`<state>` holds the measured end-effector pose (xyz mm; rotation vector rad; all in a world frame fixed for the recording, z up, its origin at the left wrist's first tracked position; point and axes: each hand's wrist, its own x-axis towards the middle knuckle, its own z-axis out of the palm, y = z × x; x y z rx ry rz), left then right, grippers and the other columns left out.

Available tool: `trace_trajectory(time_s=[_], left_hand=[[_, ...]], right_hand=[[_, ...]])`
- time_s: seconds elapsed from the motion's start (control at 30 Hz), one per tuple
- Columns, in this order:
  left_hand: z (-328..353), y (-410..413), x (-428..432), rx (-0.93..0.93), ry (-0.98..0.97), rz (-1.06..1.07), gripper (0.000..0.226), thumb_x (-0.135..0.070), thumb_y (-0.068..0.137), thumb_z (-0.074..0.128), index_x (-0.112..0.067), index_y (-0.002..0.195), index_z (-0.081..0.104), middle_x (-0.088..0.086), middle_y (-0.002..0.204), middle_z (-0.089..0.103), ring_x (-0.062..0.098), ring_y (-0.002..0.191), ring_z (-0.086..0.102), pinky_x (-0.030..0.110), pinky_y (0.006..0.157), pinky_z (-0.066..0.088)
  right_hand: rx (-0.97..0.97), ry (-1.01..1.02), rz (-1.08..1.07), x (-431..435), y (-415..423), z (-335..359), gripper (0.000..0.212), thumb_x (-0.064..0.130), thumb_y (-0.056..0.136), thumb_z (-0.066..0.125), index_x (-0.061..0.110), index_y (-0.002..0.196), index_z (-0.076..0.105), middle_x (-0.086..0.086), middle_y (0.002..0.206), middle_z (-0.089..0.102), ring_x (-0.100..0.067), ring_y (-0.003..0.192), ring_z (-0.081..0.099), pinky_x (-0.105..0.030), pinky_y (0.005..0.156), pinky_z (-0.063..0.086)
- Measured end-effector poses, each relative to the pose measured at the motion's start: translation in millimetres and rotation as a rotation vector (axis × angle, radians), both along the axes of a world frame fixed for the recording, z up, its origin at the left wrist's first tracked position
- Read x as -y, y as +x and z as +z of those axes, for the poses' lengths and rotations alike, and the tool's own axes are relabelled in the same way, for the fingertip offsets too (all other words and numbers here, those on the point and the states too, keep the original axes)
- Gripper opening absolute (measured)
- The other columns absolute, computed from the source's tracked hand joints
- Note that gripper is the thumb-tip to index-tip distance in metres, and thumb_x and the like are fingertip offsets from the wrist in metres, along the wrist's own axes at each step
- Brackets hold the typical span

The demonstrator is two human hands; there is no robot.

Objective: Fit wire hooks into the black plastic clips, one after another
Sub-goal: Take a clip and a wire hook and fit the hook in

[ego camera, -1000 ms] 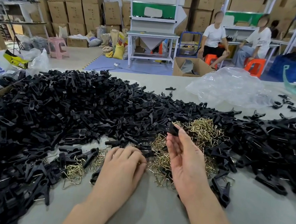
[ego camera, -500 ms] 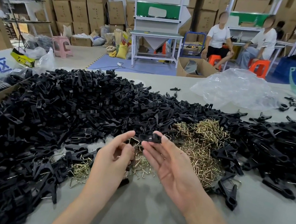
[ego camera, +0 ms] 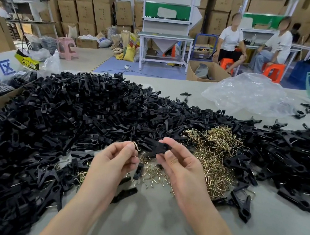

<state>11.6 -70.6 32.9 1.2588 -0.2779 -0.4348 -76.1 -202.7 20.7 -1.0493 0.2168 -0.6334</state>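
Pinching a small bent brass-coloured wire hook (ego camera: 137, 147) between thumb and forefinger, your left-hand grip (ego camera: 115, 159) hovered above the grey tabletop (ego camera: 153, 228). Your right-hand grip (ego camera: 181, 165) grasped one black plastic clip (ego camera: 160, 147) with thumb and fingertips, just beside the hook; contact unclear. Underneath lay a loose heap of brass wire hooks (ego camera: 214, 156), and a big mound of black clips (ego camera: 70, 114) spread left and behind.

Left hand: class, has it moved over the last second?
Yes. The left hand lifted up off the table, pinching a hook.
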Motion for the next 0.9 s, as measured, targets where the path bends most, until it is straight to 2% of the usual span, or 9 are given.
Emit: trace_trajectory(time_s=[0.13, 0.27, 0.37, 0.43, 0.5, 0.57, 0.77, 0.87, 0.9], left_hand=[[0.3, -6.8, 4.5, -0.111, -0.083, -0.054, 0.009, -0.018, 0.094, 0.064, -0.012, 0.090, 0.069, 0.003, 0.082, 0.072, 0.010, 0.070, 0.065, 0.022, 0.065, 0.054], [-0.7, -13.3, 7.8, -0.111, -0.079, -0.026, 0.011, -0.024, 0.092, 0.066, -0.019, 0.085, 0.072, 0.001, 0.081, 0.071, 0.009, 0.064, 0.062, 0.027, 0.066, 0.047], [0.5, -12.5, 6.9, -0.098, -0.107, 0.021, 0.020, -0.026, 0.092, 0.066, -0.025, 0.075, 0.076, 0.000, 0.085, 0.072, 0.009, 0.069, 0.064, 0.030, 0.070, 0.047], [0.6, -12.5, 6.4, -0.085, -0.086, 0.032, 0.017, -0.030, 0.088, 0.069, -0.028, 0.073, 0.076, -0.001, 0.087, 0.074, 0.008, 0.071, 0.066, 0.029, 0.069, 0.048], [-1.3, -14.8, 7.5, -0.092, -0.065, 0.030, 0.010, -0.034, 0.082, 0.072, -0.027, 0.075, 0.074, 0.000, 0.086, 0.075, 0.007, 0.068, 0.066, 0.023, 0.059, 0.052], [-3.0, -16.8, 8.3, -0.102, -0.057, 0.030, 0.008, -0.032, 0.085, 0.072, -0.026, 0.080, 0.072, 0.001, 0.087, 0.076, 0.008, 0.069, 0.067, 0.021, 0.055, 0.053], [-3.6, -17.5, 9.4, -0.148, -0.100, 0.002, 0.010, -0.026, 0.087, 0.070, -0.024, 0.077, 0.072, 0.002, 0.082, 0.073, 0.011, 0.070, 0.066, 0.026, 0.067, 0.052], [-3.7, -17.3, 10.1, -0.141, -0.080, -0.009, 0.011, -0.019, 0.097, 0.061, -0.016, 0.088, 0.066, 0.002, 0.081, 0.072, 0.014, 0.074, 0.068, 0.027, 0.068, 0.054], [-4.4, -17.1, 10.3, -0.087, -0.018, -0.003, 0.013, -0.018, 0.100, 0.056, -0.014, 0.090, 0.063, 0.003, 0.081, 0.072, 0.017, 0.075, 0.068, 0.028, 0.066, 0.055]], right_hand=[[-0.044, -0.181, -0.027, -3.7, -1.9, -1.0, 0.032, -0.004, 0.096, 0.060, 0.021, 0.104, 0.079, -0.003, 0.110, 0.076, -0.018, 0.105, 0.072, -0.020, 0.090, 0.054], [-0.086, -0.275, -0.062, -5.9, -2.8, -0.8, 0.033, -0.005, 0.095, 0.062, 0.022, 0.105, 0.078, -0.004, 0.102, 0.077, -0.024, 0.102, 0.072, -0.025, 0.093, 0.056], [-0.106, -0.288, -0.075, -6.1, -2.8, -1.2, 0.034, -0.005, 0.094, 0.063, 0.024, 0.102, 0.078, -0.006, 0.101, 0.077, -0.029, 0.103, 0.070, -0.032, 0.097, 0.056], [-0.114, -0.302, -0.066, -6.8, -2.6, -1.2, 0.034, -0.005, 0.093, 0.064, 0.025, 0.102, 0.078, -0.002, 0.100, 0.077, -0.023, 0.101, 0.072, -0.029, 0.096, 0.056], [-0.114, -0.322, -0.062, -7.5, -2.3, -1.7, 0.033, -0.005, 0.093, 0.064, 0.023, 0.104, 0.077, 0.003, 0.100, 0.078, -0.016, 0.100, 0.073, -0.026, 0.095, 0.055], [-0.112, -0.342, -0.067, -7.9, -2.6, -2.3, 0.032, -0.005, 0.093, 0.064, 0.023, 0.105, 0.076, 0.005, 0.100, 0.078, -0.013, 0.099, 0.073, -0.022, 0.093, 0.055], [-0.110, -0.373, -0.086, -10.6, -3.2, -6.1, 0.035, -0.003, 0.093, 0.066, 0.029, 0.101, 0.077, 0.005, 0.099, 0.078, -0.008, 0.098, 0.072, -0.013, 0.084, 0.051], [-0.134, -0.446, -0.096, -13.2, -2.3, -10.0, 0.039, -0.001, 0.094, 0.065, 0.036, 0.101, 0.075, 0.008, 0.101, 0.077, -0.006, 0.100, 0.071, -0.014, 0.087, 0.051], [-0.144, -0.492, -0.102, -14.0, -2.0, -11.2, 0.041, -0.001, 0.094, 0.065, 0.039, 0.103, 0.073, 0.009, 0.102, 0.076, -0.006, 0.100, 0.071, -0.015, 0.088, 0.051]])
